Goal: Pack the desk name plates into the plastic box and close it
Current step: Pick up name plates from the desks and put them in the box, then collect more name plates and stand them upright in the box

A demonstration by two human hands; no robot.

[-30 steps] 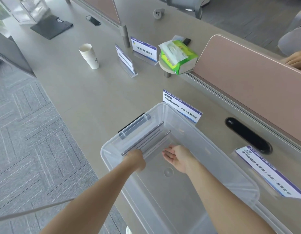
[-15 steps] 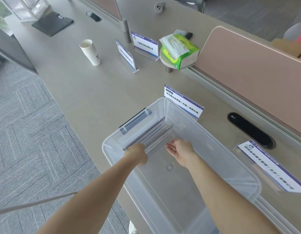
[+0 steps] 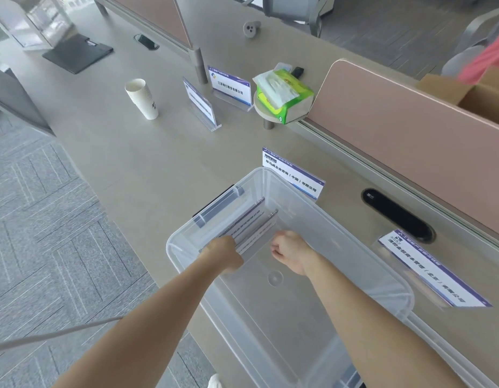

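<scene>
Stacked name plates (image 3: 251, 228) in far end of plastic box (image 3: 284, 317). Just behind its far corner, corner plate (image 3: 294, 176); right of it, right plate (image 3: 430, 271). Far, left to right: paper cups (image 3: 143, 99), angled plate (image 3: 199, 103), facing plate (image 3: 230, 86), tissue pack (image 3: 284, 93).

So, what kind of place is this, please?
Probably an open-plan office, perhaps set up for a business event. A long shared desk has a pink partition along it, and printed company name plates stand on it. The floor is grey carpet.
</scene>
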